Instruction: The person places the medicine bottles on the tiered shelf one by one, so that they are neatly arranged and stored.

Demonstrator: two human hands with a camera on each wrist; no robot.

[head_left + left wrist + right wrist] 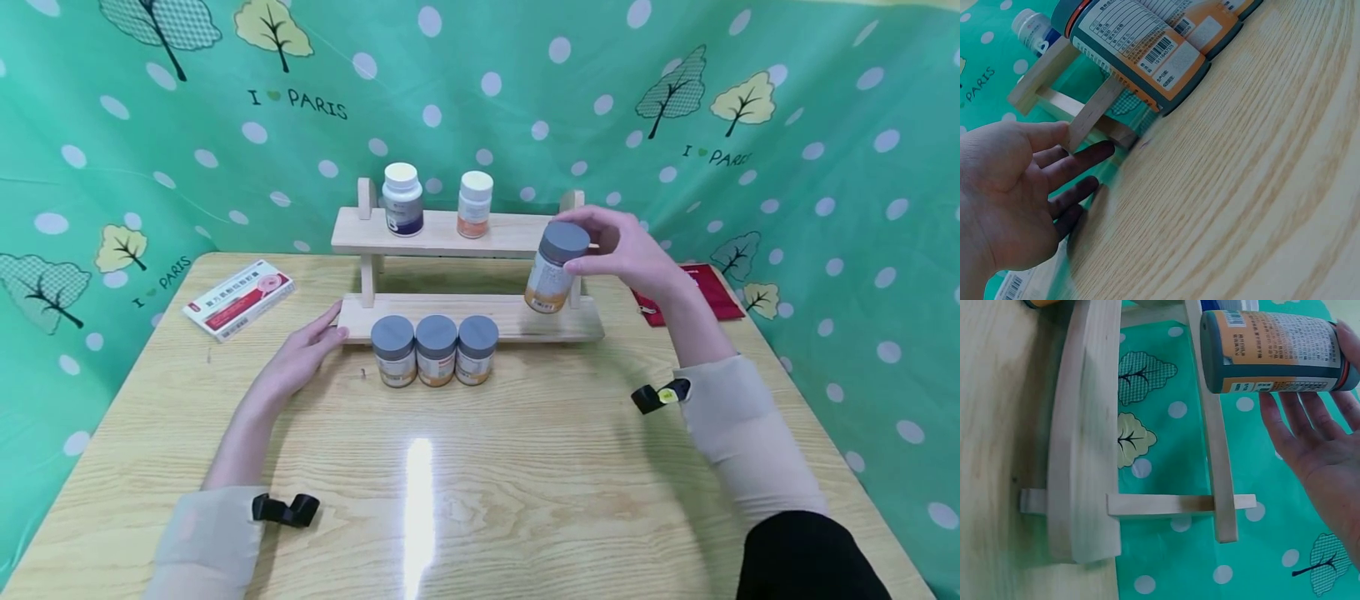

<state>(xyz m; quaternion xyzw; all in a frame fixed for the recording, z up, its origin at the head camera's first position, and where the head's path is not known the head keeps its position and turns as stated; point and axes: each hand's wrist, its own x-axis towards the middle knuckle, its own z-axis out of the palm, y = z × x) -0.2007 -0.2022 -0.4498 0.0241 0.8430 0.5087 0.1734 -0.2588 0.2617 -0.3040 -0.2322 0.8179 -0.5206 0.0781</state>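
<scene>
Wooden rack (pixel 438 237) meets relaxed left hand (pixel 303 358); right hand (pixel 622 244) grips one of six bottles (pixel 551 279)

The person holds both arms out in front. The left arm (pixel 251 429) is low, and the left hand (pixel 302 358) has its fingers (pixel 1079 165) spread apart and almost straight. The right arm (pixel 699 325) is higher up. The right hand (pixel 626 242) makes a grip in the air, its thumb (pixel 591 264) on the near side and fingers bent behind.
</scene>
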